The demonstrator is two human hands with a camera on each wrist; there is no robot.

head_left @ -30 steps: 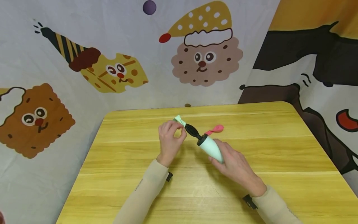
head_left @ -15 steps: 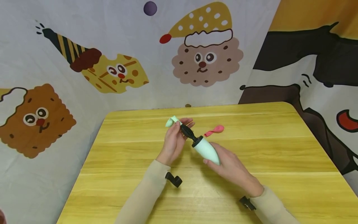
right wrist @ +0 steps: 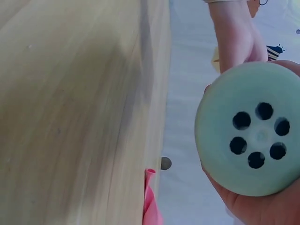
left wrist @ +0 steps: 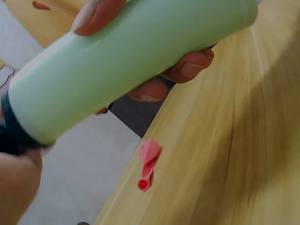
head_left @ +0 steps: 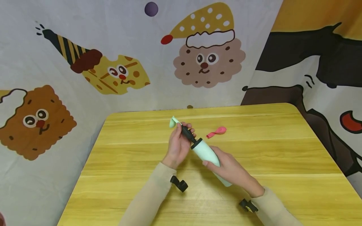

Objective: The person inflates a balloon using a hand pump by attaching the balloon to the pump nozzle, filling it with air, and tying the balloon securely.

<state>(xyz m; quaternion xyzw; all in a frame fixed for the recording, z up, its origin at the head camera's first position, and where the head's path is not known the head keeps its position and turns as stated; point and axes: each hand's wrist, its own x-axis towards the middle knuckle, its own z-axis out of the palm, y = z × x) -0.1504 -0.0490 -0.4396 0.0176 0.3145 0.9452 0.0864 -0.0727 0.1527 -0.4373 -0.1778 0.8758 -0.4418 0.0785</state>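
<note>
Slanting through the centre of the head view, 1 mint-green pump (head_left: 205, 151) is held by the right hand (head_left: 231, 168), thumb and fingers wrapped round its body. The left hand (head_left: 179, 144) grips the pump's black nozzle (head_left: 187, 133), thumb pressed near its tip. 1 pale-green balloon (head_left: 172, 122) sits on that tip, left of centre, its loose end folded over. 1 pink balloon (head_left: 217, 132) lies farther right on the worktop (head_left: 282, 150). The right wrist view shows 6 dark holes (right wrist: 241, 120) ringing the pump's end.

2 forearms (head_left: 147, 195) angled inward, left fingers (head_left: 189, 126) curled, right fingers (head_left: 217, 151) curled
</note>
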